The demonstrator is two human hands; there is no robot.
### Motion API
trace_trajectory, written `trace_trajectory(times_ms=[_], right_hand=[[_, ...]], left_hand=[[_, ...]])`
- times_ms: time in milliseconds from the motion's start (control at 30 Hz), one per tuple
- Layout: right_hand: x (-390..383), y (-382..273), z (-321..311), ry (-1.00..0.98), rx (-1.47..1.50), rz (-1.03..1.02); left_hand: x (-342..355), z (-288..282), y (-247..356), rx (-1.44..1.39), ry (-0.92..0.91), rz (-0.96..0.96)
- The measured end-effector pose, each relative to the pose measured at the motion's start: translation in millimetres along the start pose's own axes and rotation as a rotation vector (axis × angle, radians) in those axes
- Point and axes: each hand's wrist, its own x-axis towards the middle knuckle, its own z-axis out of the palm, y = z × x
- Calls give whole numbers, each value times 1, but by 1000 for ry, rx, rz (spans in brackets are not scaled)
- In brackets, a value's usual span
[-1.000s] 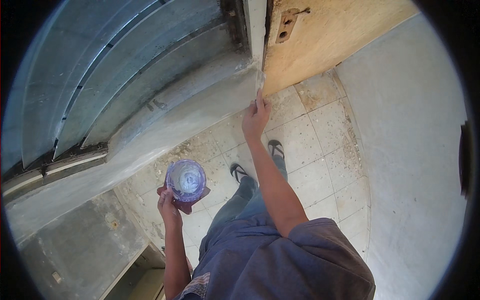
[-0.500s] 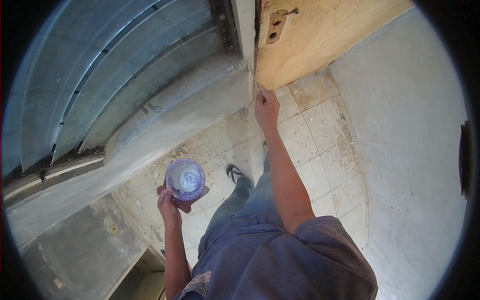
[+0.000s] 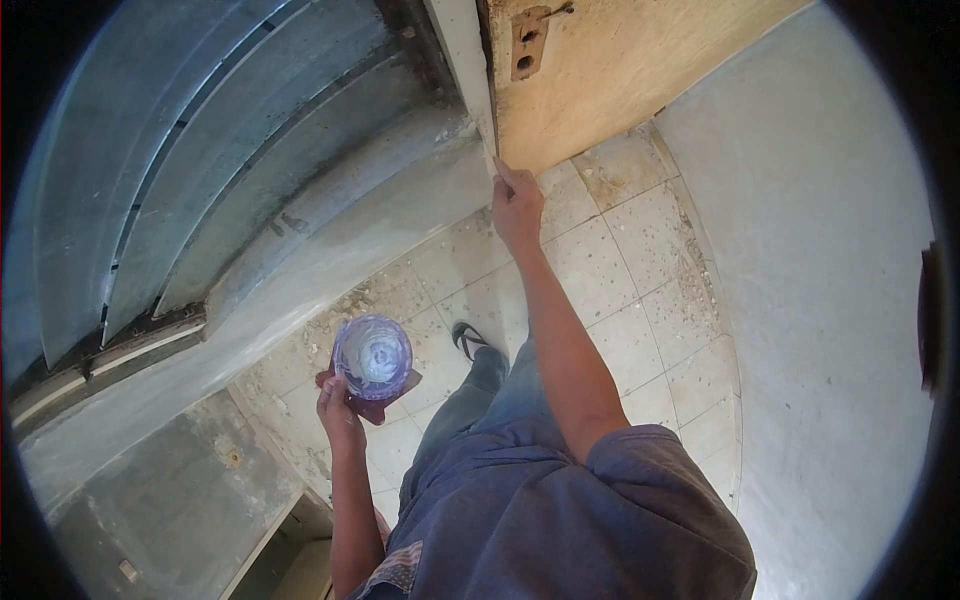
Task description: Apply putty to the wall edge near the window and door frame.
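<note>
My left hand (image 3: pixel 340 405) holds a clear round plastic container (image 3: pixel 372 354) with a purple tint, seen from above, together with a dark red flat thing under it. My right hand (image 3: pixel 517 205) reaches forward and its fingers touch the edge of a pale wooden door (image 3: pixel 610 70), next to the white door frame (image 3: pixel 462 60). A cut-out for a lock plate (image 3: pixel 527 40) shows near the top of the door's edge.
A worn, dirty tiled floor (image 3: pixel 640 300) lies below, with my foot in a dark sandal (image 3: pixel 468 340) on it. A grey wall with horizontal slats (image 3: pixel 200 160) stands to the left. A plain pale wall (image 3: pixel 830 300) runs along the right.
My right hand has stayed on the door's edge as the door swung to the right. The left hand with the container has hardly moved. My leg stepped forward.
</note>
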Motion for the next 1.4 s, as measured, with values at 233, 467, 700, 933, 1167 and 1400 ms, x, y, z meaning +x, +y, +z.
trace_trajectory(times_ms=[233, 467, 700, 933, 1167, 1400], right_hand=[[-3, 13, -8, -25, -38, 65], [6, -3, -13, -72, 60, 58], [9, 17, -22, -100, 1, 41], [15, 6, -21, -86, 81, 55], [15, 13, -27, -212, -48, 132], [14, -8, -38, -134, -4, 108]], left_hand=[[-2, 9, 1, 23, 24, -11], [0, 7, 1, 41, -31, 16], [-9, 36, 9, 74, -5, -21], [-7, 43, 3, 73, 21, -5], [-10, 56, 4, 55, -12, -9], [-6, 57, -1, 45, 31, 5]])
